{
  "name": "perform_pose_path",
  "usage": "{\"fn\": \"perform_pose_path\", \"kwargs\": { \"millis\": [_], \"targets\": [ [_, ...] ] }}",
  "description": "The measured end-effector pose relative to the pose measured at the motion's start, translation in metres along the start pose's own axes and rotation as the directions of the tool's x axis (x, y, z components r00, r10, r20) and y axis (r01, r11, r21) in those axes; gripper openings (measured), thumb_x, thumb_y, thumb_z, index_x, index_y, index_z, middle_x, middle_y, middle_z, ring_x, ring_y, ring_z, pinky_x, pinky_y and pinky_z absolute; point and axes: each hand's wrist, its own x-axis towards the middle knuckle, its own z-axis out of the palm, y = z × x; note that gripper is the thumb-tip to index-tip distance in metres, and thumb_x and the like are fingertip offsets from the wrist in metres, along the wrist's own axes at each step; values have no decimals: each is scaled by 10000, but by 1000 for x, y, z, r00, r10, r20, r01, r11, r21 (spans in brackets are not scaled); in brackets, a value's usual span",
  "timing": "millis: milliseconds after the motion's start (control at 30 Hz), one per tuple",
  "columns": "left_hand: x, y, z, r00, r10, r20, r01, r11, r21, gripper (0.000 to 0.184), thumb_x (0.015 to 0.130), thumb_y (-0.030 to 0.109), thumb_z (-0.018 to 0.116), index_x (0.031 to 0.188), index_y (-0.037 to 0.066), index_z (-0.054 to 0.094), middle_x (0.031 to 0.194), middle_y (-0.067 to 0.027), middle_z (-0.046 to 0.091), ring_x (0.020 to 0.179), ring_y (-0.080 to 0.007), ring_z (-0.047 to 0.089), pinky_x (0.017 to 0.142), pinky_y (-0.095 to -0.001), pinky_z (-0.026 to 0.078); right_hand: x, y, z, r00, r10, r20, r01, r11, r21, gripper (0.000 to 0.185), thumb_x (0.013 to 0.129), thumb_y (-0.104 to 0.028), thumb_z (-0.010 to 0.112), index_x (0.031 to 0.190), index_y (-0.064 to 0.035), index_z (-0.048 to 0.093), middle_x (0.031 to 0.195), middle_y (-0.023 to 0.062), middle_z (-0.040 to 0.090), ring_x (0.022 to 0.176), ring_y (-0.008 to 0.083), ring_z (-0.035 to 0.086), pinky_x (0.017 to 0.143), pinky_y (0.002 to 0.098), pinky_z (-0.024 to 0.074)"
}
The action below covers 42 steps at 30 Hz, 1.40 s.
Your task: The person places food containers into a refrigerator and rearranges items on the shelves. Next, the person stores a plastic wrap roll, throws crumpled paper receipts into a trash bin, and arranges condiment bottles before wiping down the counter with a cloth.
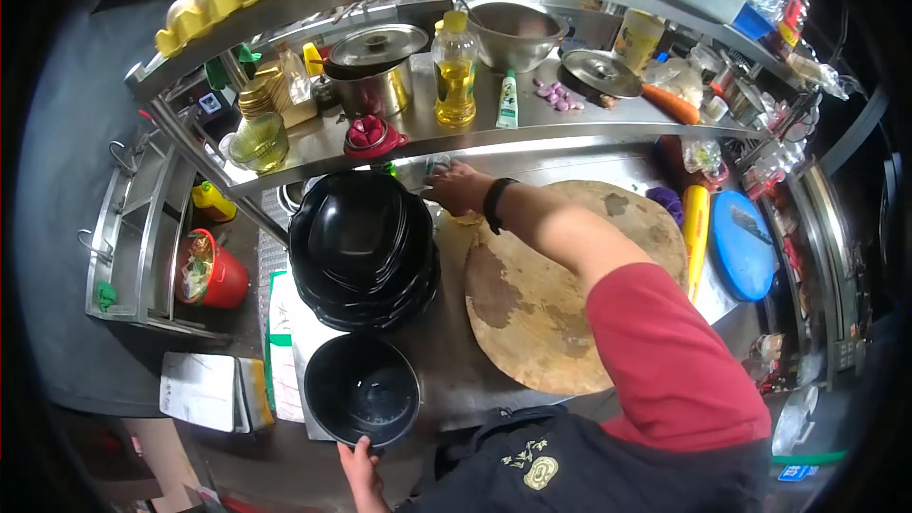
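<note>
My left hand (361,467) grips the near rim of a round black bowl (363,389), its thumb over the edge. Inside, the bowl looks dark and glossy. Beyond it stands a stack of black wavy-edged dishes (356,228). My right hand (458,188), a dark band on its wrist, reaches past the stack to beneath the shelf edge. Its fingers curl at a small greyish, glassy thing (437,163), mostly hidden, whose kind I cannot make out. Under my right arm lies a large round wooden chopping board (532,313) with dark stains.
The metal shelf (589,138) above holds an oil bottle (455,76), a lidded pot (370,85), a steel bowl (516,36), a carrot (671,103) and peeled shallots (559,95). To the right are a yellow stick-like thing (696,233) and a blue board (743,247). A red bucket (223,271) stands left.
</note>
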Motion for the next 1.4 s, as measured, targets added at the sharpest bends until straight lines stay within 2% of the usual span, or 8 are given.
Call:
{"fn": "perform_pose_path", "kwargs": {
  "millis": [200,267,400,667,800,1033,1300,1400],
  "targets": [
    [-1,-6,7,994,-25,-108,22,999,-29,410,831,-6,498,1227,87,447,974,-37,559,653,-76,514,421,-176,356,46,-3,18,992,-113,54,118,990,-82,833,581,-524,747,1302,-175,517,1384,53,428,1342,251,299,1090,510,218],
    [-5,1,15,993,-9,-115,12,1000,24,428,824,49,502,1245,106,445,1009,-26,559,690,-106,541,437,-198,385,73,-12,32,884,-155,440,279,931,-233,828,575,-525,750,1297,-191,523,1344,63,478,1327,250,324,1099,523,178],
    [-4,9,24,972,-49,-228,56,998,27,398,842,24,502,1229,93,444,970,-32,566,661,-82,533,424,-178,354,100,-32,68,970,14,244,66,945,-319,615,640,-447,717,1198,-220,595,1220,46,584,1226,231,452,993,475,287],
    [-2,6,16,979,-73,-189,82,996,39,388,821,70,528,1204,102,475,982,-23,569,696,-94,551,422,-185,376,73,-4,34,897,-350,271,422,860,-288,341,834,-257,563,1133,-113,641,1067,70,666,1031,253,590,969,426,336],
    [3,1,9,990,-24,-137,29,999,36,390,819,64,525,1203,105,464,993,-32,566,687,-97,558,421,-180,376,66,6,64,974,-218,-68,169,886,-432,189,798,-215,580,926,-151,704,986,7,671,1037,236,575,963,425,338],
    [4,13,9,996,-16,-88,15,1000,-16,303,833,42,518,1127,84,457,877,-31,534,545,-78,453,396,-198,337,-24,8,6,915,-252,-315,183,956,-231,321,913,-241,412,1216,-235,519,1448,10,347,1306,302,343,1000,454,401],
    [3,18,-14,996,-81,43,81,997,14,199,851,142,552,1035,113,484,810,14,539,632,-70,488,477,-202,369,-164,-37,-58,858,-226,-461,238,971,-33,464,781,-135,567,1239,-154,491,1408,76,409,1282,329,393,963,425,441],
    [9,9,-28,999,-37,36,34,997,70,567,854,212,591,1344,75,339,1119,-91,547,842,-136,538,664,-282,467,-218,-75,-111,853,-21,-521,237,906,351,600,659,-47,677,1226,-100,488,1362,136,461,1223,373,449,955,446,431]
  ]
}}
